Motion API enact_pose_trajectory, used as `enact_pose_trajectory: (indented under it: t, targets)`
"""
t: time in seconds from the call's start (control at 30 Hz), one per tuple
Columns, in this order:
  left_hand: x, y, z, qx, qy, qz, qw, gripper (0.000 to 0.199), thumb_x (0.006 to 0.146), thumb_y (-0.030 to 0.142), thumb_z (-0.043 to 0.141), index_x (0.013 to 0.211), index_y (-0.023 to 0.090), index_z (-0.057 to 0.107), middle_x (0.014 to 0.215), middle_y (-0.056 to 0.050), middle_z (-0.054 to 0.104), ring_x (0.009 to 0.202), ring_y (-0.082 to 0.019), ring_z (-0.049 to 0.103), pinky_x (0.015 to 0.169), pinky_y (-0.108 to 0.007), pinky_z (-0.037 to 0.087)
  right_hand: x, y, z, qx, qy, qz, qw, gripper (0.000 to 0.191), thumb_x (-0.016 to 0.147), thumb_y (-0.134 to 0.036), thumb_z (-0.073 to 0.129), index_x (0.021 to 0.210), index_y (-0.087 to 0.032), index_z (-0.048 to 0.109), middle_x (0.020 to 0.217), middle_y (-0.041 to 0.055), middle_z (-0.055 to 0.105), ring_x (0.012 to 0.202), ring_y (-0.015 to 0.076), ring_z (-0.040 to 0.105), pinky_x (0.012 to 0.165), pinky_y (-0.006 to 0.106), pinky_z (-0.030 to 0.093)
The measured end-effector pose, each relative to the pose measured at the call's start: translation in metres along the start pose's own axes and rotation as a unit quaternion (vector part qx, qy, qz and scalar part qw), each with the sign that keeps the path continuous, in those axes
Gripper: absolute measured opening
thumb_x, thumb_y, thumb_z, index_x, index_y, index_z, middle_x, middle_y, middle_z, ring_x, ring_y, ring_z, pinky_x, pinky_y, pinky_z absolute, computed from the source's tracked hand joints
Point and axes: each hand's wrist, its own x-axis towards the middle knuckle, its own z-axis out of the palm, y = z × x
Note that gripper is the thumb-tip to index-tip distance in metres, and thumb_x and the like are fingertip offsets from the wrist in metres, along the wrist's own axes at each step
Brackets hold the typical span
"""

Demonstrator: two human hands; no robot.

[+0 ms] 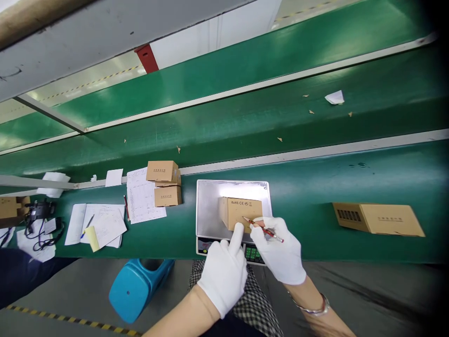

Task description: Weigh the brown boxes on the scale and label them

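Observation:
A small brown cardboard box (pixel 245 210) with printed marks rests on the metal pan of a weighing scale (pixel 210 220). My right hand (pixel 280 250), in a white glove, is closed around a red and dark pencil (pixel 270 232). The pencil's sharpened tip is at the top face of the box. My left hand (pixel 224 274), also gloved in white, lies at the near edge of the box with its index finger stretched out and touching it. Its other fingers are partly hidden. Both hands cover part of the scale's front panel with green keys.
Several brown boxes (pixel 168 196) are stacked on a printed sheet (pixel 140 201) at left. Beyond them are an open notebook (pixel 75 229) and a black device with cables (pixel 40 210). Another box (pixel 393 220) lies at right. A blue stool (pixel 129 290) stands below the bench.

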Motion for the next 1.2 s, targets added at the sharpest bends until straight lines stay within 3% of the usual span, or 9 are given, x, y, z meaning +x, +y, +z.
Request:
enact_pose_trajectory:
  t: [0.17, 0.43, 0.57, 1.2]
  targets:
    - [0.001, -0.001, -0.003, -0.012, -0.016, 0.005, 1.0, 0.036, 0.094, 0.03, 0.046, 0.12, 0.013, 0.063, 0.16, -0.02, 0.024, 0.073, -0.022, 0.06, 0.052, -0.037, 0.037, 0.001, -0.001, -0.001, 0.003, 0.002, 0.016, 1.0, 0.006, 0.084, -0.028, 0.057, 0.084, -0.023, 0.055, 0.075, 0.0011, 0.074, 0.061, 0.0151, 0.069, 0.058, 0.025, 0.055]
    - [0.001, -0.005, -0.02, -0.011, -0.053, 0.019, 0.998, 0.032, 0.091, 0.031, 0.05, 0.111, 0.012, 0.065, 0.161, -0.019, 0.022, 0.073, -0.022, 0.061, 0.052, -0.037, 0.039, 0.001, -0.002, -0.002, 0.008, 0.004, 0.016, 1.0, 0.004, 0.084, -0.026, 0.057, 0.083, -0.024, 0.054, 0.074, 0.0005, 0.073, 0.062, 0.0147, 0.068, 0.06, 0.026, 0.056]
    - [0.001, -0.005, -0.023, -0.011, -0.062, 0.018, 0.998, 0.032, 0.092, 0.031, 0.048, 0.111, 0.012, 0.065, 0.161, -0.02, 0.021, 0.073, -0.022, 0.061, 0.053, -0.037, 0.039, 0.0, -0.001, -0.001, -0.006, 0.011, -0.007, 1.0, 0.004, 0.084, -0.024, 0.058, 0.085, -0.024, 0.054, 0.074, -0.0004, 0.072, 0.061, 0.0137, 0.067, 0.059, 0.024, 0.055]
    - [0.0, -0.003, -0.012, -0.063, -0.022, -0.003, 0.998, 0.033, 0.089, 0.025, 0.048, 0.116, 0.011, 0.063, 0.161, -0.019, 0.023, 0.074, -0.024, 0.06, 0.053, -0.039, 0.04, 0.0, -0.002, -0.002, -0.012, 0.015, 0.002, 1.0, 0.004, 0.083, -0.024, 0.056, 0.083, -0.024, 0.052, 0.072, 0.0, 0.07, 0.059, 0.0144, 0.066, 0.059, 0.026, 0.054]
